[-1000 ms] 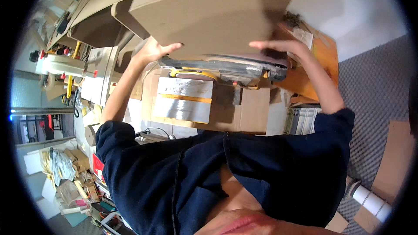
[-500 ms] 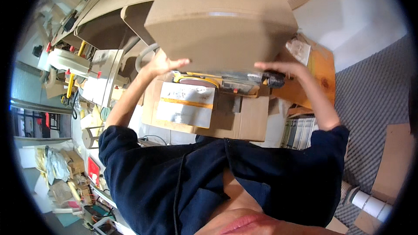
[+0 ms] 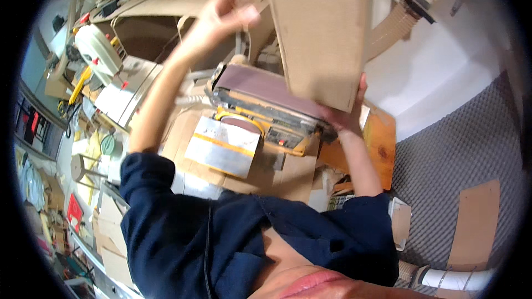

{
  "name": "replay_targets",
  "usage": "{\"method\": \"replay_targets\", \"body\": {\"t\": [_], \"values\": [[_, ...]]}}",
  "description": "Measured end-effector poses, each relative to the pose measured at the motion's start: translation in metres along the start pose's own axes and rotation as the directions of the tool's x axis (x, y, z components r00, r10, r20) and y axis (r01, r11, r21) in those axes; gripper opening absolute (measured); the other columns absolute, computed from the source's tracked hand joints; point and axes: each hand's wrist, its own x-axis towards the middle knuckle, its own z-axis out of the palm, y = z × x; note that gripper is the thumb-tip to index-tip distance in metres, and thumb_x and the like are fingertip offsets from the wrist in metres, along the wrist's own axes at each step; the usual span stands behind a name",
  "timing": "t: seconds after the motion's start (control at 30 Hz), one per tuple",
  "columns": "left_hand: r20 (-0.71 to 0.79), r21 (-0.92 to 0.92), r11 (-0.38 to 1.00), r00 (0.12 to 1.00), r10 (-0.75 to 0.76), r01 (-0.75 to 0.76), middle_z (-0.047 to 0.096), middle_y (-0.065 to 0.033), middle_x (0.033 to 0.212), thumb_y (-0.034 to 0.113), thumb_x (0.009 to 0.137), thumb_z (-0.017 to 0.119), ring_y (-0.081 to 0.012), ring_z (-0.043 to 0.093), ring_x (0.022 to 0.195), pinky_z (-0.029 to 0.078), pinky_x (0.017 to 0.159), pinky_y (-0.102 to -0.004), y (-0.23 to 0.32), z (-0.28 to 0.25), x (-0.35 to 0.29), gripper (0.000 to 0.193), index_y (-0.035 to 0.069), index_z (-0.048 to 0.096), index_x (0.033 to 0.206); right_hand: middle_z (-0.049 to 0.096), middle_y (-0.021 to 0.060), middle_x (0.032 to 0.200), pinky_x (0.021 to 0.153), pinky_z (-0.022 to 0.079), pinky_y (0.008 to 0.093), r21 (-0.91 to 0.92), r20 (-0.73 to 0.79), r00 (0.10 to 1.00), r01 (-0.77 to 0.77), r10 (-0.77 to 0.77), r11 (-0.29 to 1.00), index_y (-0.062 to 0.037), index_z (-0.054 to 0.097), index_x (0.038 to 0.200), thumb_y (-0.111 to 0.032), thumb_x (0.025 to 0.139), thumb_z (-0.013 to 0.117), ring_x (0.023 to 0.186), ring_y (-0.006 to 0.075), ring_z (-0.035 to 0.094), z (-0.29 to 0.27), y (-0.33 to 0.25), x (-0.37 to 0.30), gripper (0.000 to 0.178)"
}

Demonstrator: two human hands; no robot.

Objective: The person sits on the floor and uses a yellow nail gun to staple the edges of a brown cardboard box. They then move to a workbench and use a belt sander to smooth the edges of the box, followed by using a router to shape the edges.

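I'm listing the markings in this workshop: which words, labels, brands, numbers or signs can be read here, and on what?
None can be read.
Cardboard box in the right hand: no print visible on the faces shown.
Belt sander: any marking is too small or blurred to read.
Grey plate with a yellow stripe: nothing legible.

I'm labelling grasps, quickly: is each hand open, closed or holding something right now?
Left hand: open, fingers spread, beside the large flat-sided brown cardboard box.
Right hand: holding the box at its lower end.
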Motion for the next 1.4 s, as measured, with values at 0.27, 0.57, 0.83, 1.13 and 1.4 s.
{"method": "replay_targets", "body": {"t": [0.27,0.57,0.83,1.13,1.4], "values": [[0.035,-0.246,0.969,0.999,0.037,-0.028,0.03,-0.012,0.147,0.017,0.088,0.062,-0.0229,0.03,0.135,0.026,0.11,-0.0418,0.002,0.073,-0.011,0.065,0.003,0.029,0.142,0.015,0.0282,0.147,0.109,0.006,0.0628,0.073,-0.173,0.979,0.124,-0.109,0.99,-0.0001,0.012,0.145,-0.059,0.089,0.038,0.133,0.0539,0.013,0.073,0.054,0.02,0.085],[-0.153,-0.157,0.98,0.983,0.097,-0.121,0.046,-0.0123,0.136,0.018,0.093,0.056,-0.018,0.05,0.117,0.04,0.097,-0.0301,0.041,0.074,0.034,0.052,0.001,0.038,0.138,0.02,0.0202,0.148,0.107,0.012,0.0651,-0.09,-0.138,0.987,0.067,-0.079,0.994,-0.0083,0.019,0.145,-0.067,0.084,0.038,0.136,0.043,0.019,0.078,0.073,0.001,0.087],[-0.287,-0.014,0.994,0.952,0.102,-0.11,0.051,-0.0105,0.128,0.03,0.095,0.052,-0.0166,0.046,0.118,0.034,0.101,-0.0306,0.053,0.055,0.05,0.051,0.001,0.041,0.135,0.021,0.0102,0.151,0.107,0.011,0.0659,0.002,-0.131,0.984,0.123,-0.121,0.992,-0.0205,0.02,0.147,-0.08,0.077,0.033,0.139,0.0342,0.018,0.075,0.088,-0.013,0.093],[0.049,0.773,0.501,0.825,0.564,-0.389,0.031,-0.0178,0.146,0.032,0.08,0.065,-0.0341,0.024,0.138,0.017,0.111,-0.0501,0.08,0.101,-0.003,0.076,0.003,0.031,0.142,0.036,0.0078,0.14,0.108,0.023,0.0497,-0.033,-0.335,0.935,0.11,-0.115,0.993,-0.0174,0.034,0.14,-0.071,0.079,0.044,0.13,0.027,0.032,0.068,0.096,-0.021,0.082],[0.076,0.758,0.497,0.814,0.575,-0.422,0.022,-0.019,0.149,0.033,0.084,0.058,-0.034,0.017,0.14,0.012,0.112,-0.0477,0.069,0.099,-0.005,0.075,0.002,0.025,0.144,0.034,0.0032,0.143,0.11,0.022,0.0448,-0.185,-0.335,0.918,0.156,-0.212,0.97,-0.0188,0.027,0.144,-0.073,0.08,0.041,0.135,0.0226,0.027,0.073,0.105,-0.018,0.085]]}}
